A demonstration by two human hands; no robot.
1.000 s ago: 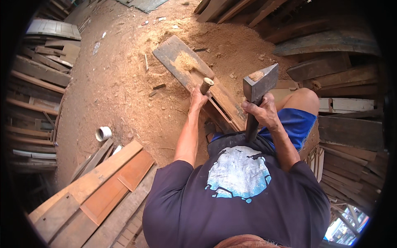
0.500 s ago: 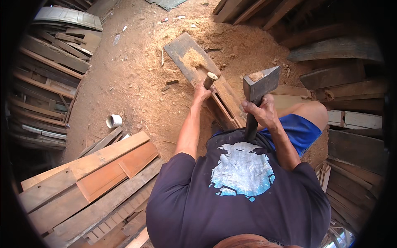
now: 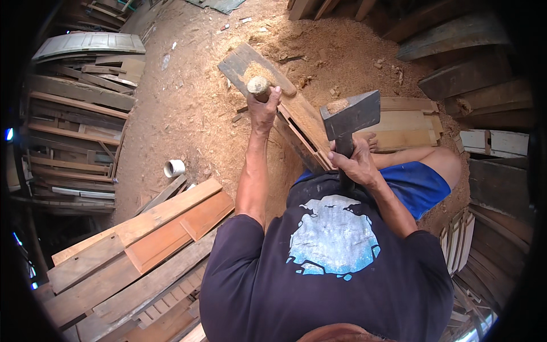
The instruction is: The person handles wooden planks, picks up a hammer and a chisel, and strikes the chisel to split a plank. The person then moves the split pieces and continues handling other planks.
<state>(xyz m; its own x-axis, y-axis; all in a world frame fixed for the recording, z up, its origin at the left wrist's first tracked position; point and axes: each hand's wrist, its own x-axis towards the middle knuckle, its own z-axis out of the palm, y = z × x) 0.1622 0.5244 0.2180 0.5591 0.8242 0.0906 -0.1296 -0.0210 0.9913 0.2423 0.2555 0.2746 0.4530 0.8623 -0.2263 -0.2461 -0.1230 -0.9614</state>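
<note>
My left hand [image 3: 263, 117] is wrapped round a chisel [image 3: 259, 86] with a round, worn wooden handle end pointing up at me; its blade is hidden below the hand. My right hand [image 3: 358, 162] grips the dark handle of a wooden mallet [image 3: 352, 115], whose wedge-shaped head is raised beside the work, with a pale worn patch on top. Between my legs a wooden piece with a long narrow slot [image 3: 302, 135] rests on a thick plank [image 3: 242, 60] strewn with sawdust. My left hand is over the plank's left edge, near the slot's far end.
Pale panelled boards [image 3: 399, 134] lie beyond my bent right leg. A stack of planks [image 3: 165, 251] sits at the lower left, near a white cup-like container [image 3: 174, 167]. More timber [image 3: 80, 91] lines both sides. Wood shavings cover the ground [image 3: 188, 102].
My left hand has lifted the chisel and carried it left and away from me, off the slot. The mallet has shifted slightly left in my right hand. The whole view has turned a little.
</note>
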